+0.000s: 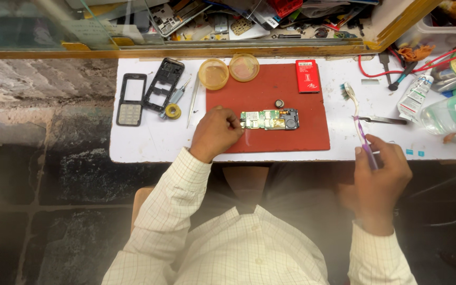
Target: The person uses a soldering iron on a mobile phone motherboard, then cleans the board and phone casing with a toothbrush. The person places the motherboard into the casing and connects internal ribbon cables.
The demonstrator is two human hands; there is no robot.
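The left hand (215,133) rests on a red mat (302,132), fingers curled in a loose fist, its fingertips pressed against the near end of a small green circuit board (269,119) (a phone's bare insides, with a round part at the far end). The board lies flat on the mat, stretching away from those fingertips toward the right hand's side. Just beyond the board sits a small round coin cell (279,103). Farther out from the left hand, at the mat's top edge, stand two shallow round yellowish dishes (228,70) side by side, and a red flat battery (307,76) lies at the mat's far corner.

The right hand (378,177) is held off the white table (149,137), nearer the person's body, closed around the purple handle of a toothbrush (358,119); the bristled head points away from the hand, over the table.

Beyond the left hand's outer side lie tweezers (192,101), a small roll of yellow tape (173,111), a black phone frame (164,84) and a black keypad cover (131,99). Past the toothbrush head lie a white tube (414,95) and a flat metal tool (383,120).
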